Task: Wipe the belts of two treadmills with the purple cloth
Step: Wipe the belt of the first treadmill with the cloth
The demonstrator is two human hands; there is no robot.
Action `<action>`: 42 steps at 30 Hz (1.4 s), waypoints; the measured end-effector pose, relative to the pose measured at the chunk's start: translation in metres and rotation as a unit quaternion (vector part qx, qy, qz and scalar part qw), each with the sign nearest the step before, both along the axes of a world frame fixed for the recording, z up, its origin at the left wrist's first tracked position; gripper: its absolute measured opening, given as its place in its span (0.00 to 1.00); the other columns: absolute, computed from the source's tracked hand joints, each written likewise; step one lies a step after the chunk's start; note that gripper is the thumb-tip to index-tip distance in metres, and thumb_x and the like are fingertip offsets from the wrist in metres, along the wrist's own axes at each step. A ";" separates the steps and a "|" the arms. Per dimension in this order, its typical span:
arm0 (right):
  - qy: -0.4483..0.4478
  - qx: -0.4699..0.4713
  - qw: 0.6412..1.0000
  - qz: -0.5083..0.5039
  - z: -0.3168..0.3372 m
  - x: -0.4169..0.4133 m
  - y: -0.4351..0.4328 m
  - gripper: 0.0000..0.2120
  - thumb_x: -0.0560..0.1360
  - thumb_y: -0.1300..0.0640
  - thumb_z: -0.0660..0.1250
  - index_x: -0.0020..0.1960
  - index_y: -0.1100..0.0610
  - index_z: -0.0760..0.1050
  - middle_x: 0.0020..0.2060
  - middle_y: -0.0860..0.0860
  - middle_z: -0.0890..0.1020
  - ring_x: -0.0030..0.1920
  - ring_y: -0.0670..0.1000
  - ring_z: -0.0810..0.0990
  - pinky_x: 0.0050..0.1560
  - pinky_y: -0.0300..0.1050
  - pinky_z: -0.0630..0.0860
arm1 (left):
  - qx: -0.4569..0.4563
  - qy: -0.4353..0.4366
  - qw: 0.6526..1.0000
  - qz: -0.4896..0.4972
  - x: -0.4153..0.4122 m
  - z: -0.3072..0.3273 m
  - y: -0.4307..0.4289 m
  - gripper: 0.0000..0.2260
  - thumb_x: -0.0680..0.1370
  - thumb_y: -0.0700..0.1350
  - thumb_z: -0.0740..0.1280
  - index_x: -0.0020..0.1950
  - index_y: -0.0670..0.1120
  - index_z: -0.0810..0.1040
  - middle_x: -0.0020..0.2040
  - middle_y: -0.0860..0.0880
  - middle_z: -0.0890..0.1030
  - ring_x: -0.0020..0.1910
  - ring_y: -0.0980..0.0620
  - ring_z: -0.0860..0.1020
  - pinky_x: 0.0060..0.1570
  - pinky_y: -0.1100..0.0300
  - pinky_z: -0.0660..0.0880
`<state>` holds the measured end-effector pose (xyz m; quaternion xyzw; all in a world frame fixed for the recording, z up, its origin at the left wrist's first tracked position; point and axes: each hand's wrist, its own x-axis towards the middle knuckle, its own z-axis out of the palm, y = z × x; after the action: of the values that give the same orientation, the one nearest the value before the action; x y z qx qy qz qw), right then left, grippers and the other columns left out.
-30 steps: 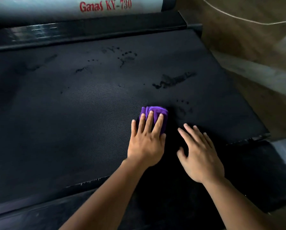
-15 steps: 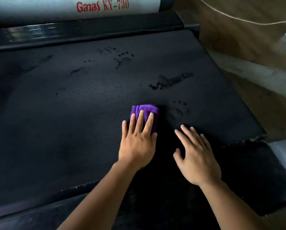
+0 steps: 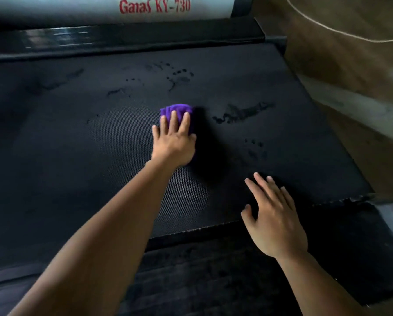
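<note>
A wide black treadmill belt (image 3: 88, 144) is seen across most of the picture. The purple cloth (image 3: 177, 109) is bunched up on the belt, just above the middle of the picture. It is pressed down by the left hand (image 3: 173, 144), which is laid flat on top of it. The fingers (image 3: 173, 119) are kept straight and are not curled round the cloth, so only its far edge is seen past the fingertips.

The right hand (image 3: 276, 222) is seen in the lower right, at the near edge of the belt. It is spread open with straight fingers, and nothing is held in it. Whether it is touching the belt cannot be told.

Dark marks (image 3: 243, 112) are seen on the belt to the right of the cloth. At the top of the picture, a grey cover (image 3: 77, 8) is marked with the red words "Ganas KY-730". A brown floor (image 3: 339, 71) is seen in the upper right, and a thin pale cord (image 3: 327, 31) is laid across it.
</note>
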<state>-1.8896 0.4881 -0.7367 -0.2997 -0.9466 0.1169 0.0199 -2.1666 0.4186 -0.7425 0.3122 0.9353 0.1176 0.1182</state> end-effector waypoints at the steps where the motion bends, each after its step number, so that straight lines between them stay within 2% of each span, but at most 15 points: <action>1: -0.001 -0.001 1.000 0.001 0.000 0.000 0.000 0.30 0.75 0.45 0.53 0.77 0.49 0.64 0.78 0.46 0.61 0.79 0.50 0.56 0.78 0.55 0.55 | 0.000 0.003 1.000 -0.023 0.013 0.001 0.010 0.29 0.81 0.57 0.51 0.80 0.56 0.45 0.81 0.48 0.44 0.79 0.42 0.41 0.75 0.40 0.40; 6: 0.005 0.012 1.000 -0.004 0.000 -0.002 0.001 0.30 0.73 0.48 0.58 0.74 0.51 0.69 0.77 0.49 0.66 0.77 0.54 0.62 0.75 0.58 0.60 | 0.011 0.014 0.991 -0.134 0.098 0.003 -0.012 0.29 0.81 0.57 0.52 0.80 0.56 0.46 0.81 0.49 0.45 0.79 0.45 0.41 0.75 0.41 0.39; 11: -0.015 0.023 1.000 -0.009 -0.003 -0.002 -0.003 0.31 0.75 0.47 0.51 0.76 0.53 0.66 0.78 0.51 0.64 0.78 0.56 0.61 0.76 0.59 0.58 | 0.009 0.019 0.989 -0.143 0.110 -0.001 -0.108 0.29 0.78 0.61 0.43 0.79 0.61 0.43 0.81 0.54 0.44 0.79 0.49 0.42 0.75 0.41 0.41; 15: -0.030 -0.017 0.999 -0.031 0.004 -0.016 -0.014 0.28 0.78 0.55 0.61 0.78 0.54 0.63 0.79 0.51 0.61 0.79 0.55 0.57 0.78 0.58 0.55 | 0.001 0.010 0.999 -0.039 0.055 -0.002 -0.177 0.29 0.78 0.62 0.45 0.79 0.61 0.46 0.81 0.53 0.47 0.79 0.48 0.45 0.74 0.40 0.43; 19: 0.035 -0.037 0.998 -0.026 0.012 -0.053 -0.058 0.28 0.76 0.57 0.65 0.75 0.55 0.68 0.77 0.51 0.65 0.78 0.55 0.60 0.77 0.57 0.57 | -0.001 -0.017 0.997 0.080 -0.017 0.004 -0.173 0.28 0.82 0.57 0.52 0.80 0.58 0.46 0.81 0.51 0.45 0.79 0.46 0.42 0.74 0.38 0.42; 21: 0.062 -0.056 0.996 -0.008 0.012 -0.077 -0.083 0.27 0.75 0.57 0.66 0.74 0.55 0.69 0.77 0.52 0.66 0.77 0.56 0.61 0.76 0.57 0.58 | 0.001 -0.027 0.996 0.083 -0.029 0.006 -0.150 0.28 0.82 0.56 0.52 0.80 0.58 0.45 0.81 0.50 0.44 0.79 0.44 0.41 0.74 0.38 0.42; 24: 0.096 -0.076 0.992 0.012 0.009 -0.112 -0.111 0.26 0.73 0.58 0.66 0.71 0.56 0.72 0.74 0.54 0.69 0.76 0.58 0.65 0.74 0.59 0.62 | 0.009 -0.020 0.999 0.031 -0.011 0.008 -0.136 0.28 0.82 0.55 0.52 0.80 0.58 0.45 0.81 0.50 0.44 0.79 0.44 0.41 0.75 0.39 0.42; 28: 0.088 -0.086 0.992 0.021 0.002 -0.151 -0.125 0.25 0.73 0.59 0.67 0.69 0.56 0.73 0.74 0.55 0.69 0.75 0.59 0.65 0.74 0.59 0.62 | 0.016 0.000 1.000 -0.003 0.032 0.005 -0.194 0.27 0.81 0.59 0.48 0.79 0.61 0.43 0.81 0.53 0.43 0.79 0.49 0.41 0.75 0.41 0.41; 31: 0.070 -0.067 0.994 0.050 -0.005 -0.178 -0.128 0.24 0.75 0.57 0.66 0.71 0.55 0.71 0.76 0.54 0.66 0.77 0.59 0.62 0.76 0.59 0.58 | 0.016 0.012 0.998 0.058 0.035 -0.002 -0.259 0.29 0.77 0.63 0.43 0.79 0.62 0.45 0.80 0.55 0.45 0.79 0.49 0.43 0.75 0.41 0.44; 34: 0.069 -0.053 0.994 0.071 -0.011 -0.204 -0.130 0.24 0.76 0.55 0.64 0.72 0.54 0.70 0.77 0.54 0.64 0.78 0.59 0.58 0.77 0.59 0.53 | 0.016 0.015 0.993 0.118 0.012 -0.004 -0.300 0.29 0.78 0.63 0.45 0.79 0.62 0.47 0.80 0.55 0.45 0.79 0.50 0.44 0.75 0.41 0.44; 38: 0.075 -0.039 0.992 0.090 -0.014 -0.244 -0.129 0.23 0.78 0.51 0.64 0.72 0.53 0.70 0.78 0.55 0.63 0.78 0.59 0.58 0.77 0.59 0.52 | 0.021 0.022 0.985 0.173 -0.034 -0.008 -0.311 0.27 0.82 0.57 0.51 0.79 0.60 0.46 0.81 0.53 0.46 0.79 0.49 0.43 0.76 0.43 0.42; 42: 0.080 -0.031 0.993 0.080 -0.019 -0.273 -0.115 0.24 0.80 0.46 0.61 0.74 0.51 0.68 0.77 0.55 0.64 0.78 0.60 0.59 0.77 0.60 0.52 | 0.030 0.024 0.978 0.206 -0.081 -0.010 -0.298 0.27 0.82 0.56 0.50 0.80 0.58 0.46 0.81 0.50 0.45 0.79 0.46 0.41 0.76 0.45 0.40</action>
<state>-2.1631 0.3728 -0.7559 -0.2135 -0.9588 0.1712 0.0768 -2.2474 0.1205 -0.7525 0.1193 0.9782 0.1594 0.0596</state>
